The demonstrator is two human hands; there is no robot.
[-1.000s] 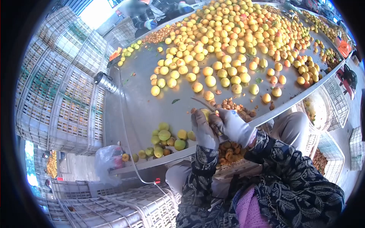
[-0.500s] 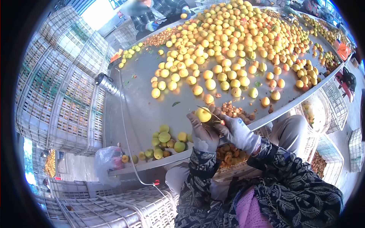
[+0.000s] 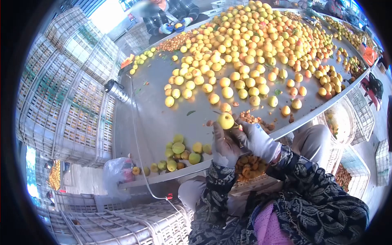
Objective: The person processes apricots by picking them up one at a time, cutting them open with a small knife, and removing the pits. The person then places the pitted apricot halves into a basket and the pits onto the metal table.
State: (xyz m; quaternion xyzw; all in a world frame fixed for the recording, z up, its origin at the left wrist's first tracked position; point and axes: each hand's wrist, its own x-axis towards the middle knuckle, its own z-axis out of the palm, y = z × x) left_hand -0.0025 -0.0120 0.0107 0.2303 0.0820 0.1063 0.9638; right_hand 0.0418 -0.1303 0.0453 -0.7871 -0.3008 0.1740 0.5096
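Observation:
My gloved left hand (image 3: 225, 147) holds a yellow fruit (image 3: 226, 121) at its fingertips, just over the near edge of the metal table (image 3: 159, 118). Close beside it, my gloved right hand (image 3: 258, 141) is closed on a small tool whose thin end lies at the fruit; most of the tool is hidden by the fingers. Brown cut scraps (image 3: 250, 117) lie on the table beyond my hands. Below them sits a container of cut fruit pieces (image 3: 249, 168).
A large heap of yellow fruit (image 3: 253, 45) covers the far table. Greenish fruits (image 3: 178, 148) lie near the left front edge. A steel flask (image 3: 118, 91) and stacked crates (image 3: 65, 98) stand left. Across the table, a person (image 3: 171, 16) in gloves handles fruit.
The fruit in my left hand has turned and shifted slightly right. The view has moved slightly. The person across the table has brought both hands together around a fruit.

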